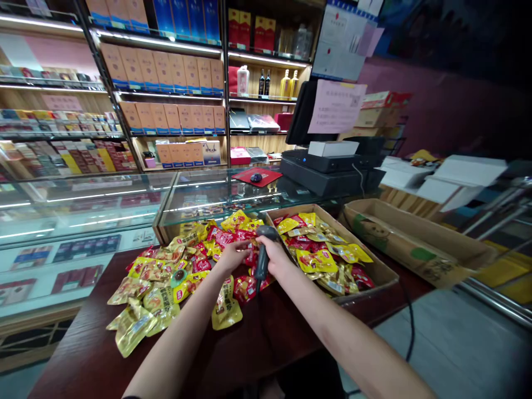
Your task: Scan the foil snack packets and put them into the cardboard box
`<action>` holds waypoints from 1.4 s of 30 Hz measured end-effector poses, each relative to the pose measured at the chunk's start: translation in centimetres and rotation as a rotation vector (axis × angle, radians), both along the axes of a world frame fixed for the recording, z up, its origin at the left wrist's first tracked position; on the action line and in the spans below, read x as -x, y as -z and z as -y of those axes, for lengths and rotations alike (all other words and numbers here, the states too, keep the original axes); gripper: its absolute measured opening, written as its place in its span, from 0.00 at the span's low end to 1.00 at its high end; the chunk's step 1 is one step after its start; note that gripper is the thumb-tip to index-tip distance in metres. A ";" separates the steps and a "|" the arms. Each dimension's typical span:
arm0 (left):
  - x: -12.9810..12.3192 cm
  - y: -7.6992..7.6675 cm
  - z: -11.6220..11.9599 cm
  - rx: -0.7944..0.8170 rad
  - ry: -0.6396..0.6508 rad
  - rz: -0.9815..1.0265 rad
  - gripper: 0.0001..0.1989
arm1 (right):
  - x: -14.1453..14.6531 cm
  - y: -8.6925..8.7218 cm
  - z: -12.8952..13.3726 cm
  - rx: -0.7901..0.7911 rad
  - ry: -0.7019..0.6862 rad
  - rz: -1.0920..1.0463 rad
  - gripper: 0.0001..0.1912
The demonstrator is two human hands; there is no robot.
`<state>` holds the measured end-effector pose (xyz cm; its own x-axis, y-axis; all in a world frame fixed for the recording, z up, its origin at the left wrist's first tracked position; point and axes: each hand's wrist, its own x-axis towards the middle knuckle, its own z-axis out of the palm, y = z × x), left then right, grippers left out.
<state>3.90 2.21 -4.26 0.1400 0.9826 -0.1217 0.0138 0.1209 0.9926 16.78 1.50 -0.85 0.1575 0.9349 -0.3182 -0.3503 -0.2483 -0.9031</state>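
Note:
My right hand (274, 256) grips a dark grey handheld barcode scanner (261, 260), its head pointing up and forward. My left hand (235, 256) rests on the heap of yellow and red foil snack packets (153, 282) just left of the scanner, and I cannot tell whether it holds one. The heap spreads over a dark wooden counter (83, 354). To the right stands a shallow cardboard tray (366, 271) filled with similar packets (316, 260).
A long cardboard box (411, 244) lies right of the tray. Behind stand glass display cases (83, 208), a red mat with a computer mouse (256, 177), a till terminal (328, 166) and shelves of boxed goods and bottles (166, 72). A black cable (409, 327) hangs off the counter.

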 end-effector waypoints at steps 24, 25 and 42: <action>10.2 -3.6 -1.3 0.312 0.011 0.674 0.16 | 4.2 -2.2 -0.8 -0.423 -0.383 0.232 0.07; 10.2 -3.5 -1.2 0.265 0.028 0.629 0.18 | 4.0 -2.0 -1.1 -0.403 -0.389 0.210 0.08; 10.5 -3.3 -0.5 -0.243 -0.008 0.053 0.14 | 2.7 -3.4 0.1 -0.067 -0.350 -0.194 0.04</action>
